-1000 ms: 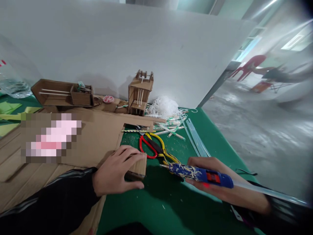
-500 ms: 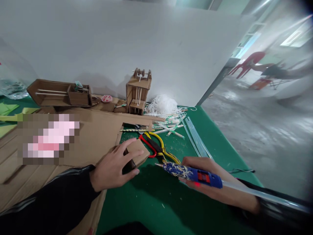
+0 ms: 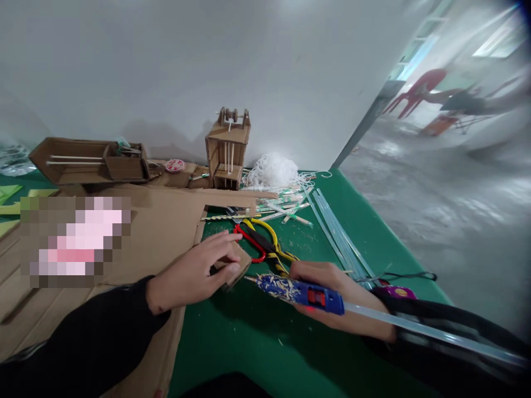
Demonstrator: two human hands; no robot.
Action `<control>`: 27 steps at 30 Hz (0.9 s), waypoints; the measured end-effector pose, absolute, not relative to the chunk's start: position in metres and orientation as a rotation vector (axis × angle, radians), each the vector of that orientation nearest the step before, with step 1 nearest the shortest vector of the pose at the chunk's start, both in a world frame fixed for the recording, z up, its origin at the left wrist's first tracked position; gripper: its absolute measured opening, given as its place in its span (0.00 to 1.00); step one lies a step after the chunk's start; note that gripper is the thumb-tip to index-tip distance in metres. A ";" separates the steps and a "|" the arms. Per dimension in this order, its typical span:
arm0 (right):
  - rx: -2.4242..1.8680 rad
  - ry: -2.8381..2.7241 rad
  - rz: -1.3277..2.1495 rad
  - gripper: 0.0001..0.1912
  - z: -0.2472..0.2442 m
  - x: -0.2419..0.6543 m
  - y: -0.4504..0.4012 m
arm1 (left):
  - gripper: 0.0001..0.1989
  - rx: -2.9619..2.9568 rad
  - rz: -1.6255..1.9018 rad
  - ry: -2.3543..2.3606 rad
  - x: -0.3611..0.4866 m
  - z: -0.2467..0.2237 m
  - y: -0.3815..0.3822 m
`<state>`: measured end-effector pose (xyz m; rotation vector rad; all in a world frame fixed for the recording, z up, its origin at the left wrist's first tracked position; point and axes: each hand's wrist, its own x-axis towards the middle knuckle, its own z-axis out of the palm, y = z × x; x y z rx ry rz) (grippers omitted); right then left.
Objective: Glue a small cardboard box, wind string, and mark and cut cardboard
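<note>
While the cardboard block [image 3: 232, 265] is pinned by the closed left hand [image 3: 194, 271], glue is aimed.
The blue glue gun [image 3: 301, 292] is gripped in the closed right hand [image 3: 336, 293], nozzle toward the block's edge.

Both forearms are covered by long sleeves of dark, near-black fabric. The left sleeve [image 3: 83, 331] ends in a plain cuff at the wrist, with a faint lighter stripe visible along its lower edge near the frame border. The right sleeve [image 3: 448, 331] is of the same dark fabric and also ends at the wrist. The left hand [image 3: 194, 271] and the right hand [image 3: 332, 287] are bare: no gloves, rings or wristbands are visible. Image blur prevents further detail on weave or stitching.
</note>
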<state>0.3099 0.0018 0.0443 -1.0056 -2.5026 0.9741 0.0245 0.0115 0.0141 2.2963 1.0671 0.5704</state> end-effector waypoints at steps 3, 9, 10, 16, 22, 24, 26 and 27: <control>-0.996 -2.498 0.984 0.03 0.043 0.313 0.000 | 0.07 2.229 0.550 1.101 0.032 0.019 0.018; -1.060 -2.477 0.999 0.04 0.040 0.321 -0.002 | 0.13 2.261 0.470 1.109 0.036 0.017 0.022; -1.074 -2.470 1.001 0.04 0.039 0.322 -0.003 | 0.13 2.261 0.476 1.108 0.036 0.016 0.022; -1.070 -2.464 1.009 0.07 0.039 0.326 -0.006 | 0.12 2.271 0.489 1.158 0.038 0.013 0.020; -1.094 -2.431 1.005 0.07 0.039 0.329 -0.007 | 0.09 2.214 0.449 1.224 0.044 0.019 0.023; -1.089 -2.422 1.018 0.07 0.039 0.330 -0.007 | 0.09 2.195 0.437 1.245 0.045 0.019 0.024; -1.084 -2.412 1.032 0.07 0.039 0.331 -0.007 | 0.09 2.201 0.438 1.256 0.046 0.018 0.025; -1.086 -2.406 1.034 0.06 0.039 0.331 -0.007 | 0.09 2.207 0.444 1.255 0.046 0.017 0.025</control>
